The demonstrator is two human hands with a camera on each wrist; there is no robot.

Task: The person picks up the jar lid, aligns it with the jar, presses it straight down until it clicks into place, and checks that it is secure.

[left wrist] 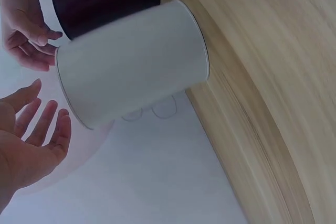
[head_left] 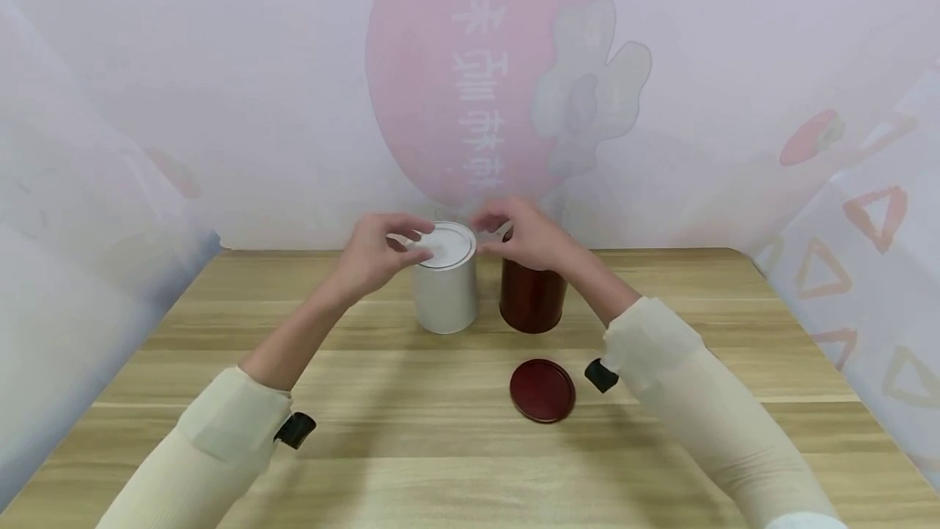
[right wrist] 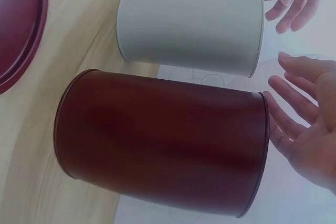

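A white can [head_left: 445, 288] with a white lid [head_left: 445, 243] on top stands at the back of the wooden table [head_left: 411, 447]. Just right of it stands a dark red can [head_left: 532, 300], whose top is hidden by my right hand. Its dark red lid [head_left: 543, 389] lies flat on the table in front. My left hand [head_left: 392, 242] hovers at the left of the white can's top, and my right hand [head_left: 514, 231] at its right. The left hand [left wrist: 31, 140] and the right hand [right wrist: 310, 129] show straight, spread fingers holding nothing, a small gap from the white can [left wrist: 134, 64] and the red can [right wrist: 163, 140].
A pale printed backdrop [head_left: 485, 80] closes off the table at the back and both sides. Bare wood lies in front of the cans and to either side. The red lid [right wrist: 18, 24] is the only loose item nearby.
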